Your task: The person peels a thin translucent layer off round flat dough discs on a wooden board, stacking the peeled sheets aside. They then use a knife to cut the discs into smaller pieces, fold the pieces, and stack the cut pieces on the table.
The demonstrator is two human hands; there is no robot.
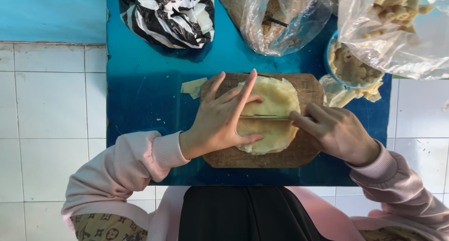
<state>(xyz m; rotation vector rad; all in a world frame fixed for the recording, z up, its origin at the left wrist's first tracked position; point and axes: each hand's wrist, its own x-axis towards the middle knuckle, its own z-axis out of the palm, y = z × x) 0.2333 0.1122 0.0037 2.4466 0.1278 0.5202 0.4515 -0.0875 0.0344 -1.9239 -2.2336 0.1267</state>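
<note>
A pale yellow dough sheet (271, 114) is laid on a wooden cutting board (299, 154) on the blue table (140, 100). It is pinned by the left hand (222, 119), fingers spread flat. A knife (273, 117) is gripped by the right hand (339, 133), blade across the sheet. Dough scraps (192, 85) and plastic bags (280, 16) are noted beyond the board

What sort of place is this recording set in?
Probably a home or small-shop food-preparation spot on a tiled floor: a round wooden cutting board on a low blue table, pale yellow flat dough sheets being cut, and clear plastic bags of pale cut pieces.
</note>
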